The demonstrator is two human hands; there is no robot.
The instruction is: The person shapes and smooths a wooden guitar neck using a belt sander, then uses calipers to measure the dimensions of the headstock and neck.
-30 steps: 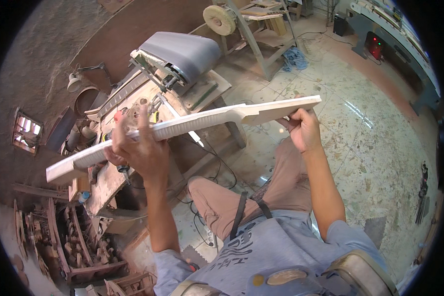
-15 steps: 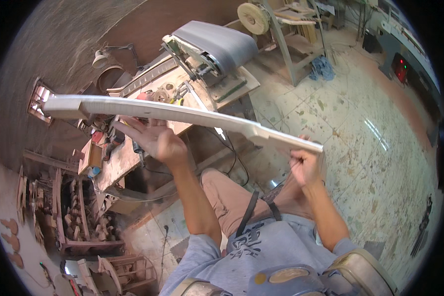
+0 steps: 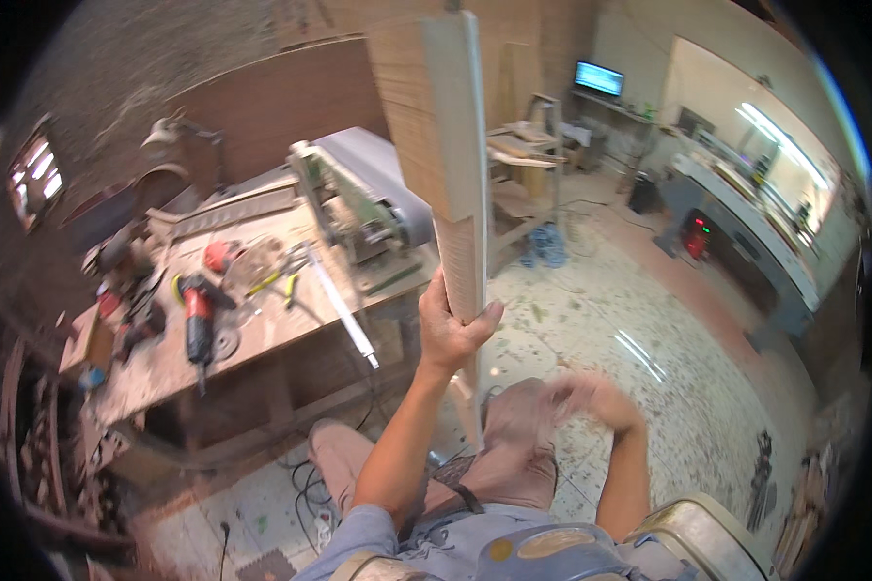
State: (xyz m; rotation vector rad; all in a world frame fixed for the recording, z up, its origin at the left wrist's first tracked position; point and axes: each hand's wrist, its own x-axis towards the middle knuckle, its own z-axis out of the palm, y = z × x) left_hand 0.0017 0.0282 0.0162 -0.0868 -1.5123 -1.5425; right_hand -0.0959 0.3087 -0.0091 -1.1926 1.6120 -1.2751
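A long, pale shaped wooden piece [image 3: 455,126] stands nearly upright in front of me. Its wide end rises past the top of the view, and its narrow end hangs down by my legs. My left hand [image 3: 451,327] is closed round its narrower lower part, thumb on the right side. To the right of the wood, over my thigh, my right hand [image 3: 591,399] is apart from it and smeared by motion, so its fingers cannot be made out.
On the workbench [image 3: 155,378] at left lie a red and black power tool [image 3: 199,324] and a white metal strip [image 3: 344,310]. A belt sander [image 3: 373,184] stands at its far end. Cables [image 3: 310,489] run across the floor. A blue cloth [image 3: 545,247] lies farther back.
The wooden piece has swung from lying across my view to nearly upright. My left hand, open beneath it before, now grips it; my right hand has let go of its end. My view has turned right.
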